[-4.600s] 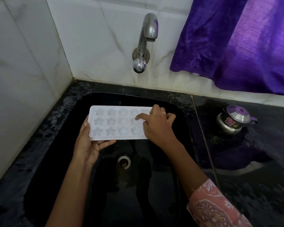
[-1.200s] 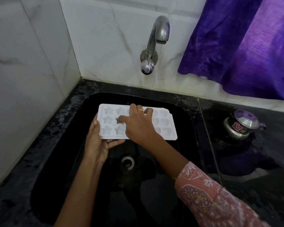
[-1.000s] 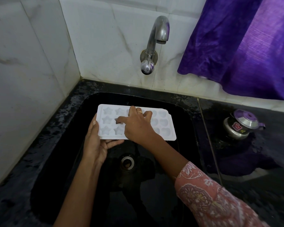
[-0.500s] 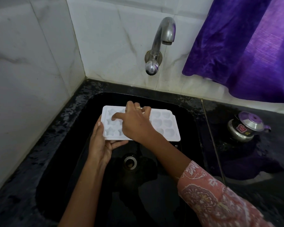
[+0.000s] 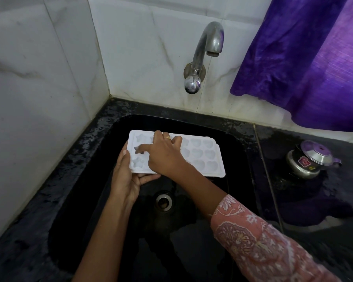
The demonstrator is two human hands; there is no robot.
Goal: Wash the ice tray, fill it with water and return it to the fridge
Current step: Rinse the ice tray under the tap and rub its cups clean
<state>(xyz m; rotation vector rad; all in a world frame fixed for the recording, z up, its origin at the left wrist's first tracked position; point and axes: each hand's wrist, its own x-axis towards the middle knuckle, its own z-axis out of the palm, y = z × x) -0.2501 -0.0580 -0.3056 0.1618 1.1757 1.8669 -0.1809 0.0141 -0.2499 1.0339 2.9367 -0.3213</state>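
A white ice tray [image 5: 204,157] with star and heart moulds is held flat over the black sink [image 5: 235,151]. My left hand [image 5: 125,178] grips the tray's left end from below, thumb on the rim. My right hand [image 5: 163,154] lies across the tray's middle, its forefinger poking into a star mould in the leftmost column. The steel tap [image 5: 204,55] sticks out of the wall above; no water is running from it.
The sink drain [image 5: 163,201] lies below the tray. A small steel pot with a purple lid [image 5: 311,159] stands on the wet black counter to the right. A purple curtain [image 5: 306,58] hangs at the upper right. White tiled walls close the left and back.
My right forefinger has worked leftward across the moulds, from the tray's right part to its leftmost column. The left hand keeps its hold on the tray.
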